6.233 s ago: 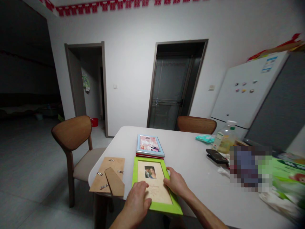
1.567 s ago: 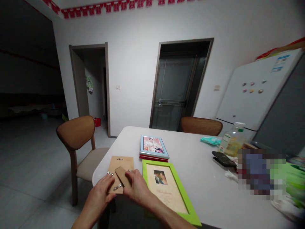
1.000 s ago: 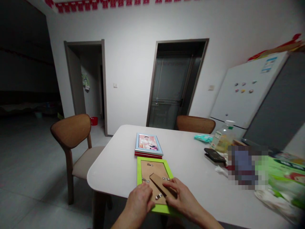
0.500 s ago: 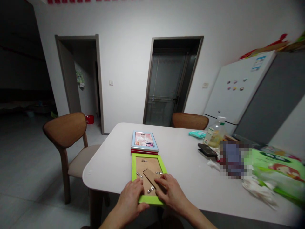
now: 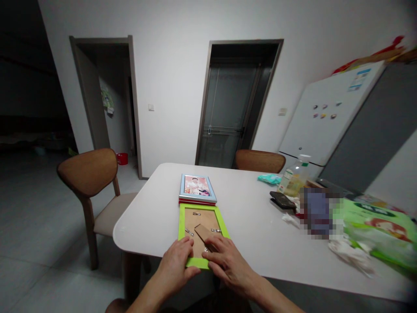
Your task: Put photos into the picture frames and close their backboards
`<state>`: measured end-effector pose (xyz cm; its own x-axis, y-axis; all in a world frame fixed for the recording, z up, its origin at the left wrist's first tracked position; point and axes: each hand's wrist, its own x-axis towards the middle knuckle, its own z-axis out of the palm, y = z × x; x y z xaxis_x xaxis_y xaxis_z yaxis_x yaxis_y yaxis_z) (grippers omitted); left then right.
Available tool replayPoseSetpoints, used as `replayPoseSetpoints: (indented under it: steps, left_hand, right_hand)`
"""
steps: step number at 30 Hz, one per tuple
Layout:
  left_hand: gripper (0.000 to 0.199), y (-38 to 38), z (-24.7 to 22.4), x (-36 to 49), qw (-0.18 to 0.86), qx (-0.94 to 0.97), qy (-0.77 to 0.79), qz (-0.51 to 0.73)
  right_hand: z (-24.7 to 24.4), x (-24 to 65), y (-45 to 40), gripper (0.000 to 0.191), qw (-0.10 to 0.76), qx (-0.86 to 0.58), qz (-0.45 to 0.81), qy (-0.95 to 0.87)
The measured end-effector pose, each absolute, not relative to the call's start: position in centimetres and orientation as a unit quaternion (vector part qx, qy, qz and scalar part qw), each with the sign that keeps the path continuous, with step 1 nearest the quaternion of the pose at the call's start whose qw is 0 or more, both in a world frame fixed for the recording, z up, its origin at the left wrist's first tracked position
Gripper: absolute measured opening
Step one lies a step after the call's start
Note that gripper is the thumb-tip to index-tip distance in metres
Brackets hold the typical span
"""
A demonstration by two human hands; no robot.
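A green picture frame lies back side up at the table's front edge, its brown backing board and small metal clips showing. My left hand grips the frame's lower left corner, thumb at the bottom edge. Across the lower right part of the frame lies my right hand, its fingers bent over the stand flap and near the lowest clip, which they partly cover. Just beyond the green frame sits a light blue frame with a photo, on top of a red one.
The white table holds a bottle, a black phone-like object, crumpled tissues and a green package on the right. Wooden chairs stand at the left and far side.
My right hand has shifted and its fingers now reach over the lowest clip, toward the bottom edge. My left hand still grips the frame's left corner. The view has tilted slightly down.
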<state>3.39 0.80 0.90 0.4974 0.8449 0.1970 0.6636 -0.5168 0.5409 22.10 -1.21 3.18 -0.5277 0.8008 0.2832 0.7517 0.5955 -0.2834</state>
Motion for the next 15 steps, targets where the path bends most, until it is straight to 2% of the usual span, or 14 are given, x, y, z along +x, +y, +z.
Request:
replayPoseSetpoints:
  steps: [4, 7, 11, 15]
  left_hand:
    - [0.036, 0.9, 0.7, 3.3, 0.204, 0.838, 0.454, 0.222]
    - [0.041, 1.0, 0.5, 3.3, 0.198, 0.839, 0.452, 0.229]
    - [0.044, 1.0, 0.5, 3.3, 0.193, 0.839, 0.456, 0.225]
    - [0.034, 0.9, 0.9, 3.4, 0.188, 0.843, 0.453, 0.219]
  right_hand:
    - [2.4, 22.9, -0.4, 0.024, 0.215, -0.461, 0.064, -0.858]
    - [1.5, 23.9, 1.6, 0.03, 0.246, -0.552, 0.045, -0.795]
    - [0.9, 24.8, 4.1, 0.028, 0.233, -0.621, 0.026, -0.748]
    - [0.8, 24.7, 4.7, 0.027, 0.226, -0.626, 0.012, -0.746]
